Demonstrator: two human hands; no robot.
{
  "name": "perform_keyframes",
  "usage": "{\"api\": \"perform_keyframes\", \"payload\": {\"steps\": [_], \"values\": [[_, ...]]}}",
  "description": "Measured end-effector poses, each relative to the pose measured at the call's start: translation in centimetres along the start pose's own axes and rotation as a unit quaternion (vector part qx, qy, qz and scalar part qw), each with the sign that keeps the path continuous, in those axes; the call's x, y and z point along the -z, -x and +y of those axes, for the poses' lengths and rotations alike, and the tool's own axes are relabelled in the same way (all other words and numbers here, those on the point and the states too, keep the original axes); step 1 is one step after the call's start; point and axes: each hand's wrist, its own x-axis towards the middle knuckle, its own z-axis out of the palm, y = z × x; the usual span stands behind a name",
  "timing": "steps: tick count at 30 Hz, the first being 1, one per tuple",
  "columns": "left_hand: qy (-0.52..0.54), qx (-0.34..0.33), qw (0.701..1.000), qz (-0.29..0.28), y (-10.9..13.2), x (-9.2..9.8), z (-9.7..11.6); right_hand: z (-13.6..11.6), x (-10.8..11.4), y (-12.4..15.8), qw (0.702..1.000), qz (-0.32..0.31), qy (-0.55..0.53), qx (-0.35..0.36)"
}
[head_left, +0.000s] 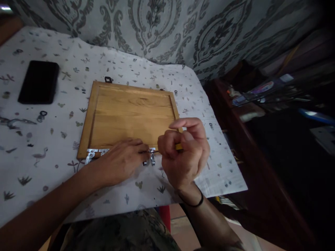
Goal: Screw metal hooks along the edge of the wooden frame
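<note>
A shallow wooden panel with a raised frame (pixel 133 111) lies flat on the table. Silver metal hinge fittings (pixel 91 153) sit along its near edge at the left, and another metal fitting (pixel 153 157) is further right. My left hand (pixel 123 158) rests over the near edge, fingers curled on the wood beside that right fitting; its thumb is hidden. In my closed right hand (pixel 184 150) is a screwdriver (pixel 179 146) with a yellow handle, mostly covered by the fingers. Its thin shaft points left and meets the fitting.
A patterned white cloth (pixel 131 193) covers the table. At the left lie a black rectangular object (pixel 39 82) and a metal tool like pliers (pixel 18 122). A small dark metal piece (pixel 108 80) shows behind the panel. Dark furniture (pixel 261 167) holding packages stands at the right; a patterned curtain (pixel 157 28) hangs behind.
</note>
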Motion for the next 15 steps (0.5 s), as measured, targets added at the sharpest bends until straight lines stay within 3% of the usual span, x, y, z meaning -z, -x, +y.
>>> {"api": "perform_keyframes", "payload": {"steps": [2,5,7,10,11,15], "values": [[-0.017,0.005,1.000,-0.010,0.0,0.0,0.0,0.3,-0.6,0.8,0.996,0.075,0.014,0.051],[-0.020,0.006,1.000,-0.010,-0.1,0.0,0.0,0.4,-0.3,0.9,0.995,0.082,0.015,0.063],[-0.025,0.005,1.000,-0.004,-0.1,-0.1,0.0,0.3,0.9,0.0,0.999,0.015,0.005,0.029],[-0.029,-0.002,1.000,-0.002,-0.1,-0.2,-0.1,-0.4,3.1,-2.0,0.981,-0.190,0.008,-0.028],[-0.029,-0.004,1.000,-0.001,-0.1,-0.3,-0.1,-0.5,3.7,-2.6,0.970,-0.241,0.023,-0.018],[-0.022,-0.003,1.000,0.000,-0.1,-0.4,-0.2,-0.4,4.4,-4.1,0.931,-0.360,-0.017,-0.051]]}}
